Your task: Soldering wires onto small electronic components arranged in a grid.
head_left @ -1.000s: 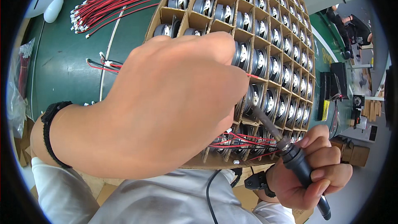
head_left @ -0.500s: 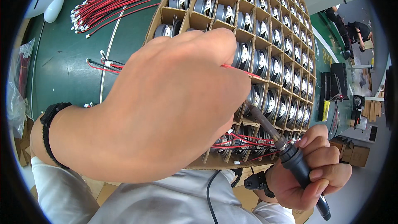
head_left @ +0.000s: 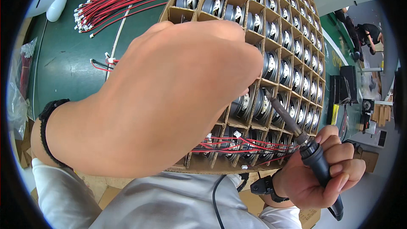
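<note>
My left hand (head_left: pixel 182 80) is over the near left part of a cardboard divider tray (head_left: pixel 216 169), its back to me and its fingers curled. The fingertips and whatever they pinch are hidden. Small round speakers (head_left: pixel 271 65) stand on edge in the tray's cells, metal terminals showing. A soldering iron (head_left: pixel 314 157) with a black handle sits in the closed fingers of my right hand (head_left: pixel 345 165), at the tray's near right corner. Its tip points up and left, over the speakers just right of my left hand. Red and black wire leads (head_left: pixel 250 142) lie across the nearest row.
A pile of red and black leads with white connectors (head_left: pixel 123 4) lies on the green table (head_left: pixel 72 55) at the far left. A white and pink object (head_left: pixel 55 8) stands beyond. Plastic bags (head_left: pixel 19 89) hang at the left edge. A black box (head_left: pixel 348 84) is at right.
The iron and my right hand have shifted slightly right, its tip now a little apart from my left hand. The red wire that stuck out past my left fingers no longer shows.
</note>
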Tool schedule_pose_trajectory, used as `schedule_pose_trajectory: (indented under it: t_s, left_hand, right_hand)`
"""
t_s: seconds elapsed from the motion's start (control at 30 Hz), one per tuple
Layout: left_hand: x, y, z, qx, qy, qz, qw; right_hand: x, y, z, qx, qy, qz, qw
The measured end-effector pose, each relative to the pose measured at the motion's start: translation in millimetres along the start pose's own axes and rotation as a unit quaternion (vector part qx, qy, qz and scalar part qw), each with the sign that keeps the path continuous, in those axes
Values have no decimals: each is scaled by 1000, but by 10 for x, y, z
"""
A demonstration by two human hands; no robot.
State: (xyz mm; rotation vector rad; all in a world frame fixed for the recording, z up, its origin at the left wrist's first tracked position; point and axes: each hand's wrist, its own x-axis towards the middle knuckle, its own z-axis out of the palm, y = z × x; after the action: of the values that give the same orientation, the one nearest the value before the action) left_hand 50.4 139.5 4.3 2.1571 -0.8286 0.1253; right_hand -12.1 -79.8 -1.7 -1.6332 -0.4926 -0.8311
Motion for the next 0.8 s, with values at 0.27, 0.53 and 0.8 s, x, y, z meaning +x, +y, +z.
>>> schedule_pose_trajectory:
  t_s: [0.27,0.53,0.8]
  left_hand:
    - [-1,280,57,39,1,-105,994]
    - [-50,45,192,12,71,-64,995]
    - [-50,-9,204,1,80,-40,996]
  right_hand:
    - [-15,-24,34,-7,-40,7,999]
    - [-9,-21,104,-36,-53,13,998]
    - [-50,-24,67,-55,-89,-16,994]
